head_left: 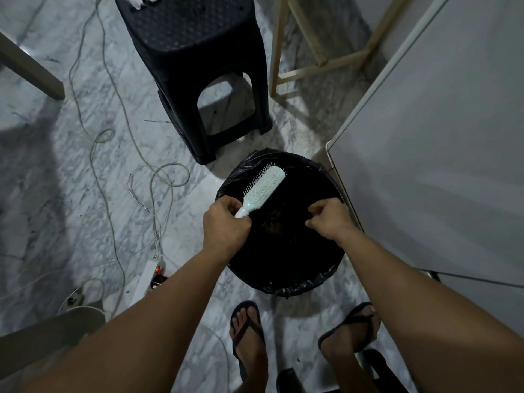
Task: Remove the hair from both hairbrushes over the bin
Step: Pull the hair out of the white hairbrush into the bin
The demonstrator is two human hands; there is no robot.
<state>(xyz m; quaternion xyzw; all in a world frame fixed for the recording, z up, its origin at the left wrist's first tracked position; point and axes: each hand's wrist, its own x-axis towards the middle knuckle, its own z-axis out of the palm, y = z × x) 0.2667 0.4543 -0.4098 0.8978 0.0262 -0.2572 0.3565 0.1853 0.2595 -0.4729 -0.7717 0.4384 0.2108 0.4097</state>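
A pale mint hairbrush (263,190) is held over the round bin (286,287), which is lined with a black bag. My left hand (225,224) grips the brush by its handle, bristles facing up and to the left, head pointing away from me. My right hand (327,218) hovers over the right side of the bin with its fingers curled and fingertips pinched together; whether hair is between them is too dark to tell. A brownish clump (273,225) lies inside the bin. A second hairbrush is not in view.
A black plastic stool (195,52) stands just beyond the bin, white items on its top. A white appliance (439,137) fills the right. Cables and a power strip (147,276) lie on the marble floor at left. A wooden frame (309,66) stands behind. My sandalled feet are below the bin.
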